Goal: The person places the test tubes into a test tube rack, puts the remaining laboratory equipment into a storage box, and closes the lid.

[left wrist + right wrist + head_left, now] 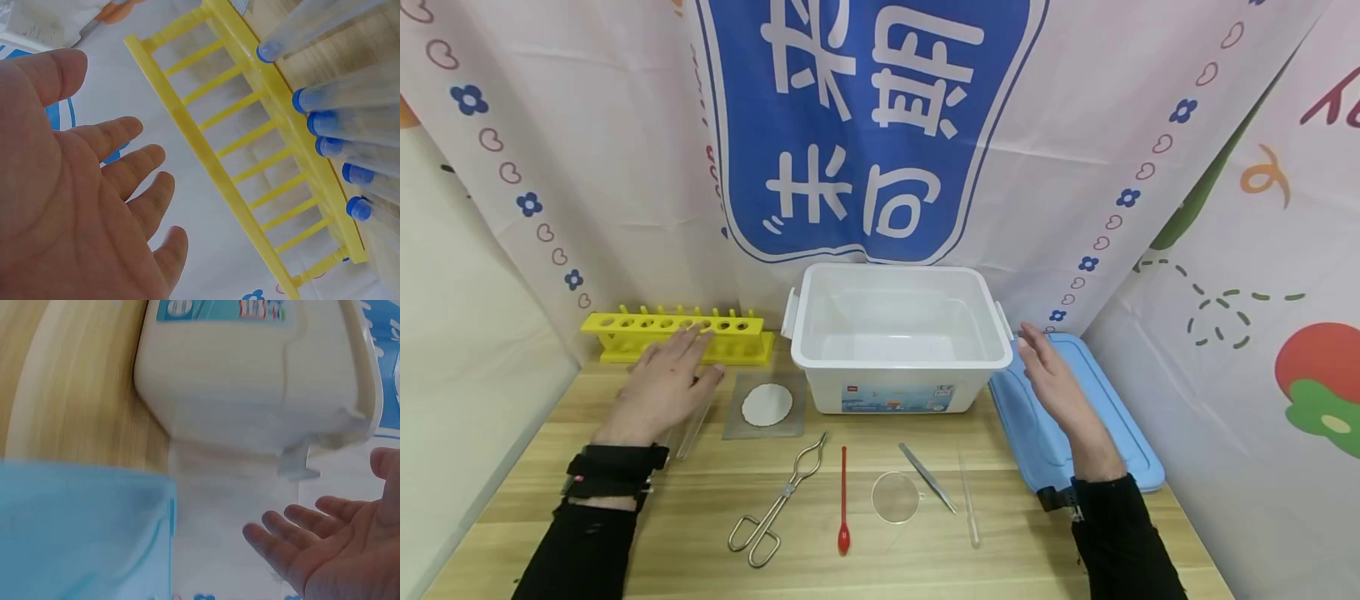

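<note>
My left hand (658,387) hovers with fingers extended in front of a yellow test tube rack (677,350), holding nothing. Beneath it, partly hidden in the head view, lie clear tubes (695,429); the left wrist view shows several test tubes (356,128) with blue ends in a row beside the rack. At the other side, my right hand (1060,387) is raised over the blue lid (1112,417), near the right handle (299,462) of a white plastic bin (891,379). Its fingers are loosely extended and grip nothing. The bin stands without a lid on it.
Crucible tongs (787,492), a red spoon (844,508), a round glass dish (895,497), tweezers (928,477) and a plastic dropper (970,504) lie along the front of the wooden table. A grey square with a white disc (767,405) sits left of the bin. Printed cloth hangs behind.
</note>
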`<state>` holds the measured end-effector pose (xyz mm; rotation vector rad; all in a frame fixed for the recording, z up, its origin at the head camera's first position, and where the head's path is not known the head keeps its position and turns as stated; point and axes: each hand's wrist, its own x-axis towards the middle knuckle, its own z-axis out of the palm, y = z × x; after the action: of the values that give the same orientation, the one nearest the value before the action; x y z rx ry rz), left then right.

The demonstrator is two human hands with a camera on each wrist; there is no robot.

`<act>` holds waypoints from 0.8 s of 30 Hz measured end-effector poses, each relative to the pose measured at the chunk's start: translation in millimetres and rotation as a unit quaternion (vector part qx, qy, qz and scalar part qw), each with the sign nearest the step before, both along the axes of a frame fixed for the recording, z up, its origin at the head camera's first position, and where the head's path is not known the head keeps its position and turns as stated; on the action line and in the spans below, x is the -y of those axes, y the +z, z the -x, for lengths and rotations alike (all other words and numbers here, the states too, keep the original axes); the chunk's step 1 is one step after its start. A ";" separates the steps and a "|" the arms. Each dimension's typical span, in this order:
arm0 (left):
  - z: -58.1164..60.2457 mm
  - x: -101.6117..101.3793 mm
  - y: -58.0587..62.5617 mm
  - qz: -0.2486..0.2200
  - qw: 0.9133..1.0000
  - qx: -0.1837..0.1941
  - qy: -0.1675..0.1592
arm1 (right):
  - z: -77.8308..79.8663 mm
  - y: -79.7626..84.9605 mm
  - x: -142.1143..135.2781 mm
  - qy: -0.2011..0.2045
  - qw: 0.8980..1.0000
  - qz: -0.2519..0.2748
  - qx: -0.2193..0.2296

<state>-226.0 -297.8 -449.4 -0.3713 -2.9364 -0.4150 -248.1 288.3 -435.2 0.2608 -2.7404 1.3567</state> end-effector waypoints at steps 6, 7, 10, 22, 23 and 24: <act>0.3 9.6 3.4 0.003 1.000 0.005 0.006 | 0.1 -1.4 12.0 0.041 0.993 0.102 0.054; 0.4 12.0 4.1 0.004 1.000 0.006 0.010 | 0.2 -1.9 13.2 0.046 0.991 0.114 0.058; 0.5 20.2 6.4 0.003 1.000 0.018 0.018 | 0.4 -4.5 15.4 0.053 0.987 0.135 0.069; -1.5 55.5 3.8 -0.039 0.994 0.086 0.048 | 3.7 -7.8 18.6 0.058 0.968 0.217 0.115; -1.8 58.0 2.9 -0.039 0.993 0.096 0.049 | 3.8 -7.6 19.0 0.057 0.966 0.222 0.117; -2.1 60.3 2.5 -0.039 0.992 0.107 0.049 | 3.8 -7.3 19.5 0.057 0.965 0.225 0.119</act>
<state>-223.9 -358.1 -446.9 -0.1808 -3.1166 -0.5897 -252.0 268.8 -442.5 0.2386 -2.5173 2.1151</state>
